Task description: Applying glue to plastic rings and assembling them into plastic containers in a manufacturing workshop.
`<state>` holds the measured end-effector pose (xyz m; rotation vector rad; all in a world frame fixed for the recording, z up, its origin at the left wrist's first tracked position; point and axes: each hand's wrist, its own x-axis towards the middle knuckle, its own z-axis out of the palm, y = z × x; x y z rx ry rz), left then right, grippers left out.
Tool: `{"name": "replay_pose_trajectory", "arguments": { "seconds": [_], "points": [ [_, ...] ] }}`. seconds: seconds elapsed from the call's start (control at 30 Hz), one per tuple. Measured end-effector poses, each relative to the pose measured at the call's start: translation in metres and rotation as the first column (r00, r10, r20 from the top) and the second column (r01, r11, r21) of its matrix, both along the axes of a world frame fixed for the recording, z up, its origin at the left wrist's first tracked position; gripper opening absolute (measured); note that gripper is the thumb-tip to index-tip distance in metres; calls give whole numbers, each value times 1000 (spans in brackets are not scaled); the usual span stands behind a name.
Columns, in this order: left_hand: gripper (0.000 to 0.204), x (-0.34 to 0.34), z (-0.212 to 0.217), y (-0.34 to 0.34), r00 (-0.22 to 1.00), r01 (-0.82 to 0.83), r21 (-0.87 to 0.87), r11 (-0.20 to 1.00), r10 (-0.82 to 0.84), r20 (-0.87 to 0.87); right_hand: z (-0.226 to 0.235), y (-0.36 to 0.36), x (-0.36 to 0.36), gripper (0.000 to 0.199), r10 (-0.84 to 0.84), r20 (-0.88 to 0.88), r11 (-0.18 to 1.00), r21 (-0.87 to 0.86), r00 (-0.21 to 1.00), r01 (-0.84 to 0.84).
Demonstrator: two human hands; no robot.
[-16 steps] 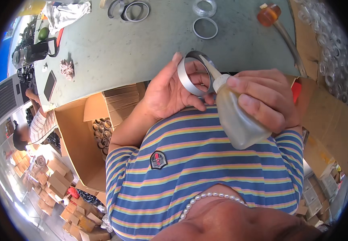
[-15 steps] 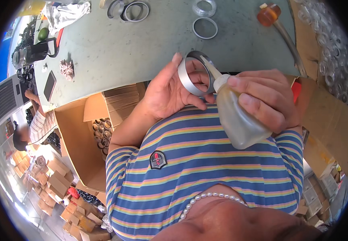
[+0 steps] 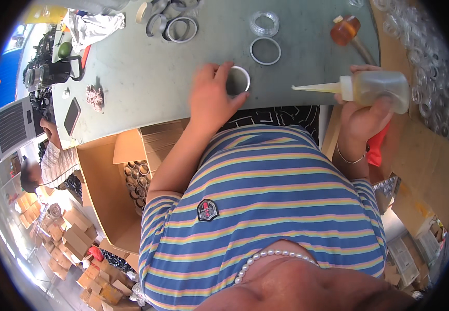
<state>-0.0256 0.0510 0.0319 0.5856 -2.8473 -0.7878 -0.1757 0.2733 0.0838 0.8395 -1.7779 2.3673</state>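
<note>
My left hand grips a silver metal ring at the near part of the green table, thumb and fingers at its sides. The ring's opening faces up and away; my fingers hide part of its wall. Out to the right, my right hand is closed around a clear squeeze bottle with yellowish liquid inside. The bottle lies level, its long thin nozzle pointing left toward the ring but apart from it. Beyond the hands, a thin pale ring lies flat, with clear plastic rings behind it.
Several metal rings lie at the far left. An orange-headed mallet is at the far right. A phone and crumpled cloth are on the left. Below the table stands a cardboard box with rings; another person sits beyond.
My left hand has turned over and brought the ring forward to the table. My right hand has swung the bottle away to the right, from tilted at the ring to level.
</note>
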Motion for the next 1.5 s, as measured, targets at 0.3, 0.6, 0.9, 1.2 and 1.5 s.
{"name": "replay_pose_trajectory", "arguments": {
  "seconds": [0.3, 0.6, 0.9, 1.2, 1.5],
  "points": [
    [74, -71, -26, -82, 921, -109, -319, 941, -25, -388, -9, 24, -8, 57, 13, 226, 985, -169, 974, 26],
    [70, -26, -10, -71, 972, -38, 61, 997, 51, -228, -21, 27, -13, 65, 46, 339, 981, -194, 940, 22],
    [66, 8, 32, -13, 972, 117, 970, 211, 177, -155, 19, 21, 11, 71, 168, -186, 981, 124, 968, -147],
    [71, 21, 39, 20, 1000, 4, 797, -603, 24, 13, 30, -18, 9, 43, 371, -732, 918, 194, 571, -347],
    [62, 20, 53, 23, 956, 285, 941, -181, 121, -266, 32, -1, 10, 43, 483, -681, 875, 357, 551, -326]
  ]
}}
